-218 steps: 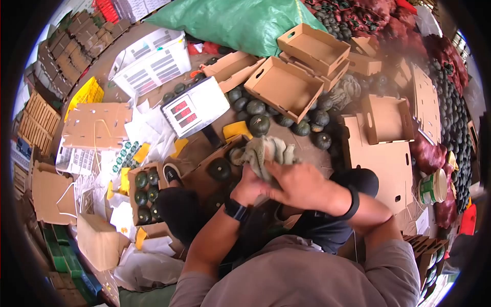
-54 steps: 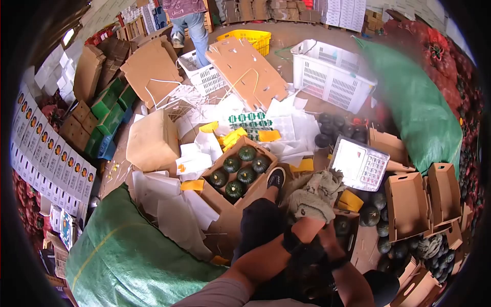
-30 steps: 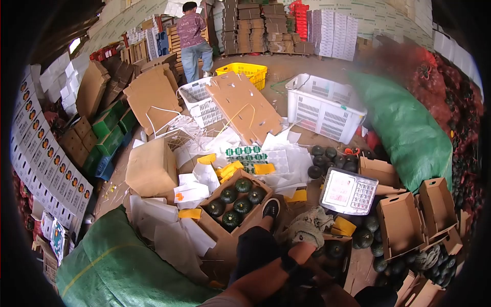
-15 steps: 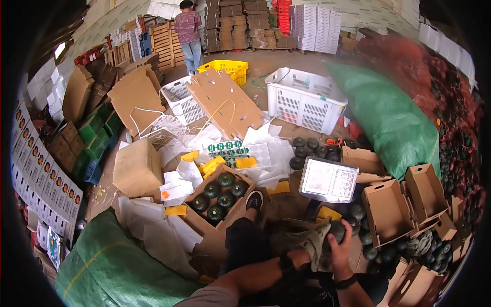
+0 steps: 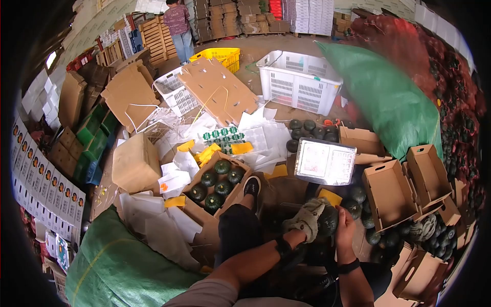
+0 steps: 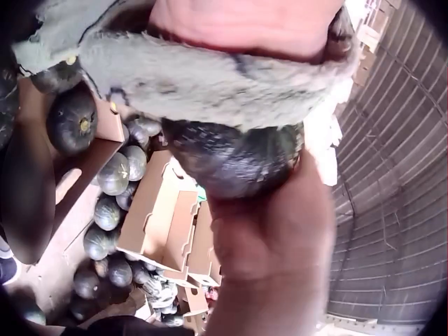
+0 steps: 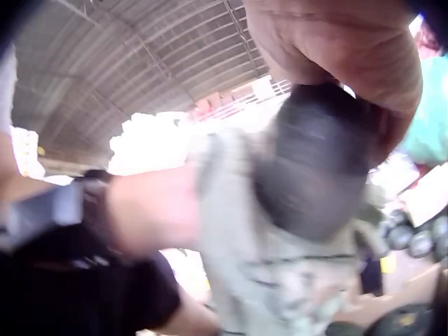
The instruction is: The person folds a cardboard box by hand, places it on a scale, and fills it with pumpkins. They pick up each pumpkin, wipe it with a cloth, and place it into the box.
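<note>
A dark green squash (image 5: 328, 221) is held between both hands above an open carton in front of the person. A greyish cloth (image 6: 210, 87) covers the left hand (image 5: 305, 220) up to the wrist and lies against the squash's side; the fingers inside are hidden. Bare fingers of the right hand (image 5: 345, 233) curl round the opposite side. In the left wrist view the squash (image 6: 234, 157) sits between cloth and right palm. The right wrist view is blurred, with the cloth (image 7: 280, 294) cupped around the squash (image 7: 315, 164).
A carton (image 5: 190, 207) of several squashes lies left of the shoe. Beyond the hands is a white scale (image 5: 326, 160); empty cartons (image 5: 389, 195) and loose squashes lie right. White crate (image 5: 299, 84) and another person (image 5: 177, 25) are farther back.
The squash, out of the hands' visible hold a second ago, came up in the right hand half a second ago and now meets the cloth more squarely. The head view has shifted slightly.
</note>
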Demonstrator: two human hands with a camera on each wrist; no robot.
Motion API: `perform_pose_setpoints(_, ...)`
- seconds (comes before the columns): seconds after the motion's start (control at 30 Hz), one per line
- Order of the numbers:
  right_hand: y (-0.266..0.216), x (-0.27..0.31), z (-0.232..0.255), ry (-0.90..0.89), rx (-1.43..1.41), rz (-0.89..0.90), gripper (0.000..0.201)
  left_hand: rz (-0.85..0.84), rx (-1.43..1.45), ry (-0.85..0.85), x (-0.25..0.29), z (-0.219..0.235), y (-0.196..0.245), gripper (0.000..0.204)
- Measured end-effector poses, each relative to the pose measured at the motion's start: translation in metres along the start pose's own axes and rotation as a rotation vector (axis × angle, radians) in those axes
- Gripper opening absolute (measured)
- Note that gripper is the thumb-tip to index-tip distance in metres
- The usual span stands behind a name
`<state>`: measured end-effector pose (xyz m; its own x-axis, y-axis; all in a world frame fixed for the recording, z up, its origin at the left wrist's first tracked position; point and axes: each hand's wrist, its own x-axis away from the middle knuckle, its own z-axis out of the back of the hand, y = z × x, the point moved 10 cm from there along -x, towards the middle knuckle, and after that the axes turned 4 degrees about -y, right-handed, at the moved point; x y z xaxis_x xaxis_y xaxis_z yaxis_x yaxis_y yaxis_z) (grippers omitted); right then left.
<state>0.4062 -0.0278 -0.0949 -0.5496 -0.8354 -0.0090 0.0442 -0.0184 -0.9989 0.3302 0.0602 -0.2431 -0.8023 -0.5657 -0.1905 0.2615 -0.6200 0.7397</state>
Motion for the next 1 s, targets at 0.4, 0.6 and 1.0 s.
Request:
perform_pose_setpoints(0.4,-0.020,0.026,0.004,0.076,0.021,0.225,0.055,-0.168,0.035,0.050,-0.005,0.108,0.144,0.050)
perform_pose_setpoints(0.6,-0.006,0.029,-0.024,-0.261,-0.324,-0.049,0.065,0.077,0.523,-0.234,-0.001,0.077,0.067,0.061)
perform_pose_setpoints(1.0,0.009,0.030,-0.028,-0.306,-0.338,-0.081,0.071,-0.135,0.287,-0.188,-0.010,0.108,0.089,0.054)
